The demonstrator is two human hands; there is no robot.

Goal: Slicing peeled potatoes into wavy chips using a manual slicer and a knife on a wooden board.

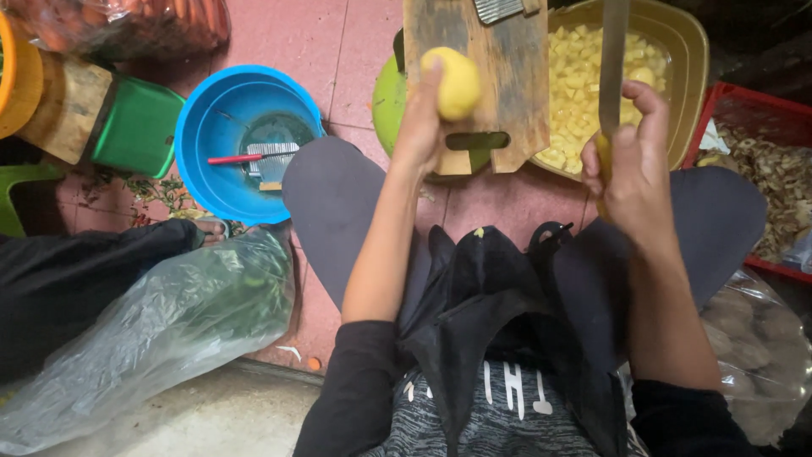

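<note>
Above a wooden cutting board (499, 76), the left hand (423, 118) grips a peeled yellow potato (457, 82).
Beside it, the right hand (634, 161) is closed around a knife (612, 59), blade upright before a yellow tub (689, 51) of diced potato; a blue basin (203, 127) sits left.

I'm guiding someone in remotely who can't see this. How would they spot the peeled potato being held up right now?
Start at the wooden cutting board at the top centre, on the pink tiled floor. The left hand holds a peeled potato in front of that board. It is whole, smooth and pale yellow, unlike the small diced cubes in the tan basin to the right.
</note>
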